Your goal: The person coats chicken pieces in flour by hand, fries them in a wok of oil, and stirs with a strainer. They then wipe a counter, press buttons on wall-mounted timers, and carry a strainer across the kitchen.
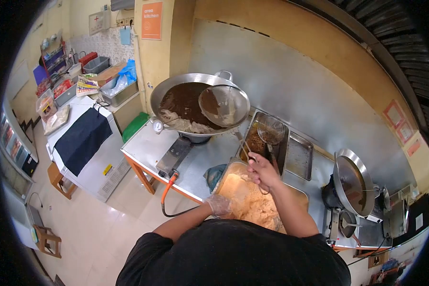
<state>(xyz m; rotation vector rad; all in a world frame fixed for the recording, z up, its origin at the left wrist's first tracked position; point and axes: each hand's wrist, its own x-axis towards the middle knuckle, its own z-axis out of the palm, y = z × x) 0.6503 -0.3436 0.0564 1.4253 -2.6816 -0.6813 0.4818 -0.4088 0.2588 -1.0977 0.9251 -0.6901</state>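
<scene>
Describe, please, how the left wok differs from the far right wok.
The left wok has pale food in its dark liquid; the far right wok shows none. The left wok has a round dial at its rim; the far right wok shows none. Both are wide, metal and hold brownish liquid.

White freezer (118, 164) and surroundings.
Dark cloth (83, 140) draped over freezer; wooden stool (55, 174) just beside it; orange sign (151, 22) on pillar, higher up.
</scene>
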